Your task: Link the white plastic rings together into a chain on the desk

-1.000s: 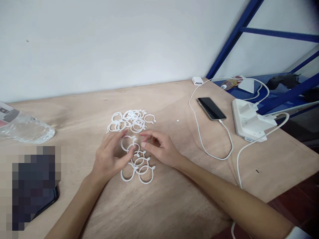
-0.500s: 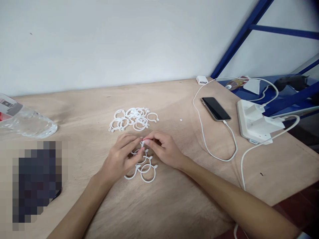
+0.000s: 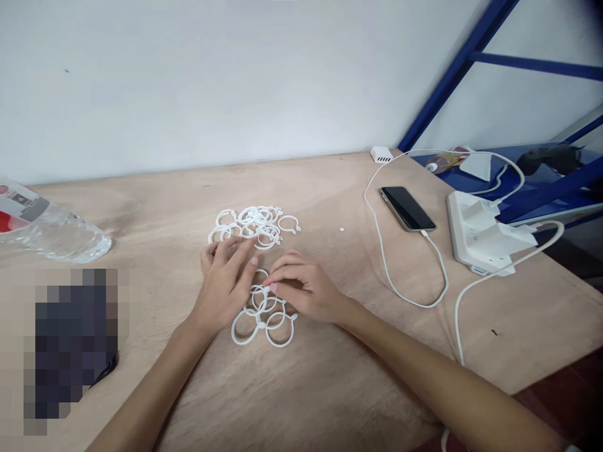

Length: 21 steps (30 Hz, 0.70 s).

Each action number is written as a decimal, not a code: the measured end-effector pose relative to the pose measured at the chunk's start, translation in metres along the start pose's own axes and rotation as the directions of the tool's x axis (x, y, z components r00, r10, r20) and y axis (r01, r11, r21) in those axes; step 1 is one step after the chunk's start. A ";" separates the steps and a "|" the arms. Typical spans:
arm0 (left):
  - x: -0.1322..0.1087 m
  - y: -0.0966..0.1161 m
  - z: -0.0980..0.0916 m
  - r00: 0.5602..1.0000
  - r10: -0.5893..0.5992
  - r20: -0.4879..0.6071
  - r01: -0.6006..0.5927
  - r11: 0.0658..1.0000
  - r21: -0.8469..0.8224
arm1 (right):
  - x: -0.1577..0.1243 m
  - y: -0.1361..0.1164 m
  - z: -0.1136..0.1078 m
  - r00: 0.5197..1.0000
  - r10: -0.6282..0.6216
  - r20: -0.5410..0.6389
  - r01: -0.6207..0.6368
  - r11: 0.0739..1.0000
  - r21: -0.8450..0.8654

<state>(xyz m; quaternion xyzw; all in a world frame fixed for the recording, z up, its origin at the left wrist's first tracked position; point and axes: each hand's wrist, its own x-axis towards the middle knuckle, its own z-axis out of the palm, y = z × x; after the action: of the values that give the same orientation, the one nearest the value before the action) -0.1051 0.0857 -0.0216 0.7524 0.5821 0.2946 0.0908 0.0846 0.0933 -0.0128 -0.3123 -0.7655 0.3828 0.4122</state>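
My right hand (image 3: 306, 285) pinches the small tab of a white plastic ring (image 3: 260, 272) between thumb and fingertips. Below it, several more white rings (image 3: 280, 345) lie on the table, overlapping in a cluster with their knobbed ends showing. Fingers stretched forward, my left hand (image 3: 223, 282) is open, its fingertips at the near edge of a loose pile of white rings (image 3: 254, 216). Whether those fingertips touch a ring I cannot tell. Part of the near cluster is hidden behind my left thumb and right fingers.
A clear plastic bottle (image 3: 70, 229) lies on its side at the left, above a blurred dark patch (image 3: 70, 345). At the right are a phone (image 3: 407, 208) on a white cable (image 3: 384, 251), a power strip (image 3: 461, 232) with plugs, and a small white charger (image 3: 381, 154) near the wall.
My left hand has moved away from the right hand, up and left to the pile, its fingers spreading. The right hand has come slightly down with the ring, over the near cluster.
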 end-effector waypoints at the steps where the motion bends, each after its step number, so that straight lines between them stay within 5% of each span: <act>1: 0.000 0.000 0.002 1.000 -0.003 0.022 0.002 1.000 0.029 | 0.000 0.000 0.000 0.999 0.024 -0.023 -0.024 1.000 0.009; 14: 0.001 0.004 -0.001 0.998 -0.054 0.037 0.056 0.997 -0.048 | 0.001 0.007 0.002 0.938 0.258 -0.233 -0.266 0.964 -0.001; 21: 0.001 0.005 -0.003 0.999 0.028 0.037 -0.021 0.983 -0.183 | 0.001 0.007 0.005 0.975 0.132 -0.177 -0.165 0.969 -0.187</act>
<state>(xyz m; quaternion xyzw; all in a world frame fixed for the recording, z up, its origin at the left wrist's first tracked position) -0.1020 0.0844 -0.0164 0.7537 0.5415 0.3328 0.1672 0.0810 0.0961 -0.0196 -0.4389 -0.7383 0.3069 0.4100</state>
